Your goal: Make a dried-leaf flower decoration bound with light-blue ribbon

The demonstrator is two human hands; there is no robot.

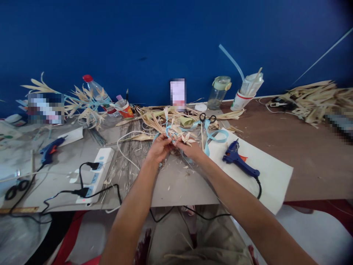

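Observation:
Close together over the table, both of my hands pinch at a small craft flower [186, 138] of pale dried husk. My left hand [160, 148] has its thumb and fingertips closed near a light blue strip wound about the stems. Fingers of my right hand [192, 150] are closed just beside it, below the pale petals. The exact spot each hand grips is partly hidden by the fingers. A loose blue ribbon [219, 137] curls on the table right of my hands. Behind them lies a heap of dried husks [149, 117], with scissors [207, 117] at its right.
A blue glue gun [239, 160] rests on white paper [273, 169] at right; another glue gun [51, 150] lies left. A power strip [96, 176] with black cords and several thin wires [125, 162] lie left of my arms. A phone [178, 94], bottle [219, 94] and paper cup [241, 100] stand behind.

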